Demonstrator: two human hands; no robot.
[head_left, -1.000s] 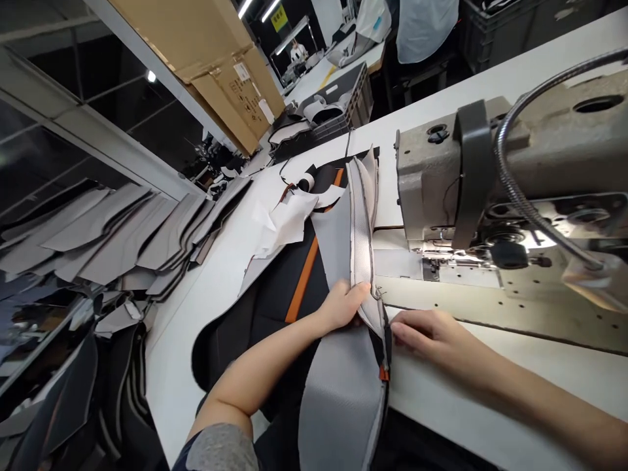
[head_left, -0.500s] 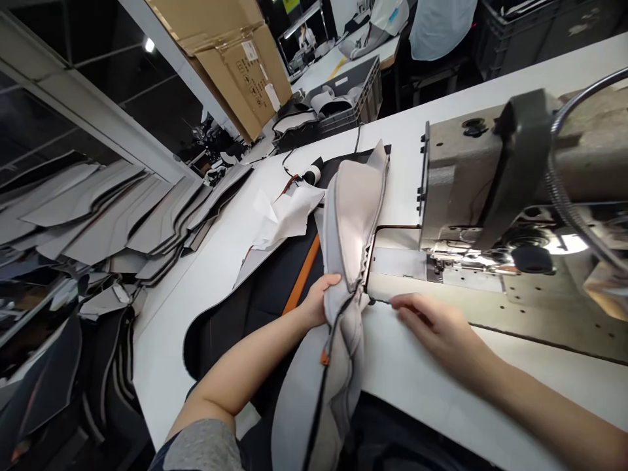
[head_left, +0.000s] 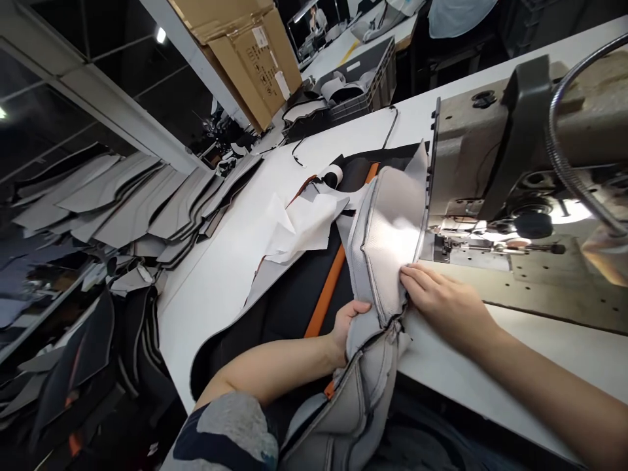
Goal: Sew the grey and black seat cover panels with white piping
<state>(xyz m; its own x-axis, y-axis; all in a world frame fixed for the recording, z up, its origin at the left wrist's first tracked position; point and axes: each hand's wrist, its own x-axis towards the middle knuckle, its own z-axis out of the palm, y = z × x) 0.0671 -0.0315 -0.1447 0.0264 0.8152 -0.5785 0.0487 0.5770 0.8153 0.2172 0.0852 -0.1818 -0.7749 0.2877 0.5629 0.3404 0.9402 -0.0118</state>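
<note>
A grey padded fabric piece (head_left: 387,235) with a dark stitched seam lies folded on the white table (head_left: 230,261), its far end against the sewing machine (head_left: 510,163). My left hand (head_left: 346,327) grips its near fold from the left, fingers curled round the cloth. My right hand (head_left: 441,301) rests on the fabric's right edge, fingers pressed on it just before the needle area (head_left: 444,245). Under the grey piece lies a black panel with an orange stripe (head_left: 328,297). The grey fabric hangs off the table's front edge toward my lap.
White paper pieces (head_left: 304,226) and a small roll (head_left: 332,175) lie behind the fabric. Stacks of grey cut panels (head_left: 122,203) fill a rack at left. A grey crate (head_left: 360,82) and cardboard boxes (head_left: 245,46) stand at the back. A flexible lamp arm (head_left: 569,150) curves over the machine.
The grey piece has been shifted right and forward, up against the machine. My right hand moved from the bare table onto the fabric's edge; my left hand slid nearer along the fold.
</note>
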